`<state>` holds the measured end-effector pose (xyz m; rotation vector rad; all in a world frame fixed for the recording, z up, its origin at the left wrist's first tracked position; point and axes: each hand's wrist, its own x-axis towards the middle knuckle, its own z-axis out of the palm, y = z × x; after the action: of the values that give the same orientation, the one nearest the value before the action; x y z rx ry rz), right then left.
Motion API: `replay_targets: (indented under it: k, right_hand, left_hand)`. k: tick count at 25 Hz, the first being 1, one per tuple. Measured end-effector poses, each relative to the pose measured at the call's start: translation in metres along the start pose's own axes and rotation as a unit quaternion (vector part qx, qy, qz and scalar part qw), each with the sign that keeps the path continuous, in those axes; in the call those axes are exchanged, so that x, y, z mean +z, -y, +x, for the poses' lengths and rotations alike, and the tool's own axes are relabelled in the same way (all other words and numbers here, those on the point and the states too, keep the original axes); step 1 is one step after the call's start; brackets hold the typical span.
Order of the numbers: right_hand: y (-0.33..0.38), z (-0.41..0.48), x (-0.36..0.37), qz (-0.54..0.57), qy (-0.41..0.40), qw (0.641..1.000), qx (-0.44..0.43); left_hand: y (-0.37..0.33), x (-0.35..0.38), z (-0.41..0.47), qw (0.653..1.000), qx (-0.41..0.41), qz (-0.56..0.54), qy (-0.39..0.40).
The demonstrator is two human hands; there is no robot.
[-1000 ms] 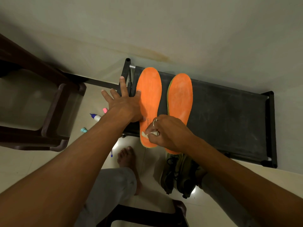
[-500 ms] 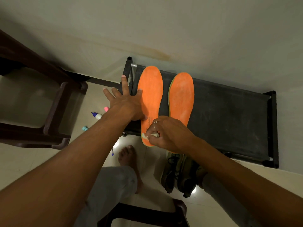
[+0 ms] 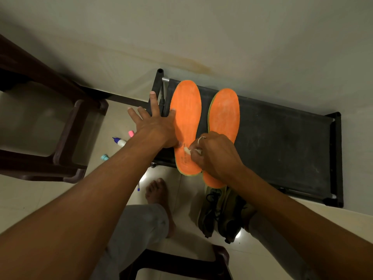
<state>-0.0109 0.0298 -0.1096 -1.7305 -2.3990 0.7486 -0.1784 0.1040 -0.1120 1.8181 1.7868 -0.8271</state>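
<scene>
Two orange insoles lie side by side on a black rack (image 3: pixel 282 150). My left hand (image 3: pixel 155 126) lies flat with fingers spread, its thumb side pressing the left insole (image 3: pixel 186 110) at its left edge. My right hand (image 3: pixel 217 154) pinches a small white piece (image 3: pixel 187 150) against the heel part of that insole. It also covers part of the right insole (image 3: pixel 224 114), whose heel end sticks out past the rack's near edge.
A dark brown plastic chair (image 3: pixel 66 138) stands at the left. On the floor lie a glue bottle (image 3: pixel 119 141), a pink cap (image 3: pixel 131 133) and a teal cap (image 3: pixel 104 157). A pair of olive shoes (image 3: pixel 220 215) sits below the rack, beside my bare foot (image 3: pixel 157 190).
My right hand has moved the white piece a little up the left insole, away from its heel edge. My left hand stays pressed in the same place.
</scene>
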Motion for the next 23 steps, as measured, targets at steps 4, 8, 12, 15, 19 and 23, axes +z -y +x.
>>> replay_targets:
  k: [4, 8, 12, 15, 19, 23]
  right_hand:
    - [0.000, 0.002, 0.004, 0.032, 0.002, 0.999, -0.005]
    - [-0.008, 0.009, 0.004, -0.053, -0.031, 0.998, 0.021]
    - [-0.001, 0.009, 0.007, 0.053, 0.050, 0.997, 0.018]
    - [-0.003, 0.013, 0.006, 0.011, 0.019, 0.999, 0.031]
    - [-0.005, 0.021, 0.006, -0.084, -0.036, 0.996, 0.020]
    - [-0.003, 0.027, -0.003, 0.027, 0.113, 0.993, 0.006]
  left_hand:
    - [0.000, 0.002, 0.002, 1.000, -0.001, 0.000, -0.004]
    - [-0.001, 0.003, 0.004, 1.000, -0.004, -0.003, -0.005]
    - [-0.001, 0.005, 0.005, 1.000, -0.004, -0.001, -0.009]
    - [-0.001, 0.005, 0.005, 1.000, -0.008, 0.001, -0.011]
    - [0.001, 0.003, 0.004, 1.000, -0.001, -0.002, -0.012]
    - [0.001, 0.002, 0.001, 1.000, 0.000, 0.000, -0.015]
